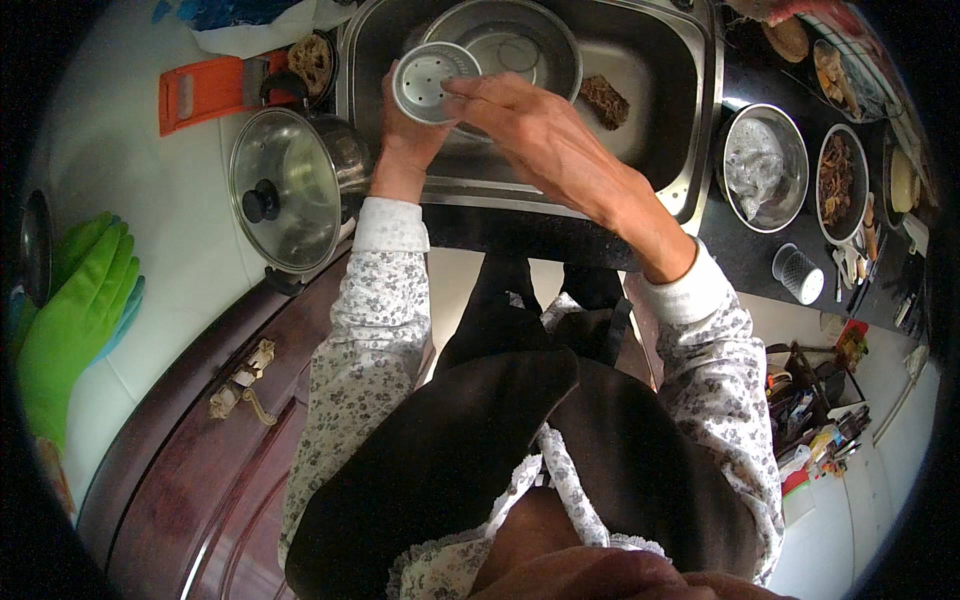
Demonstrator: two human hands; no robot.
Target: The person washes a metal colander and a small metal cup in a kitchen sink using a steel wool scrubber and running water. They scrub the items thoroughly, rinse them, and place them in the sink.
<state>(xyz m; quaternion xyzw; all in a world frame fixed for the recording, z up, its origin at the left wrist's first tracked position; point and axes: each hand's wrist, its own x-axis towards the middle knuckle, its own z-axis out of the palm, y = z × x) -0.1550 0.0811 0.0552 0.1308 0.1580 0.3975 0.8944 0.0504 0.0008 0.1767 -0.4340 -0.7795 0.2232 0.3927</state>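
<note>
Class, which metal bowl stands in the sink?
The wide bowl, partly hidden behind the held perforated cup; the others, such as the bowl of brown pieces, stand on the dark counter.

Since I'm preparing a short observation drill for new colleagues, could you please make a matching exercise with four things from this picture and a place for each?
Things:
1. Perforated metal cup
2. Brown scrubber
3. Green glove
4. Glass lid

Places:
A. At the far left of the view
B. Just left of the sink, its black knob showing
C. In the left hand
D. Inside the sink, to the right of the large round basin

Right pairs: 1-C, 2-D, 3-A, 4-B
</note>
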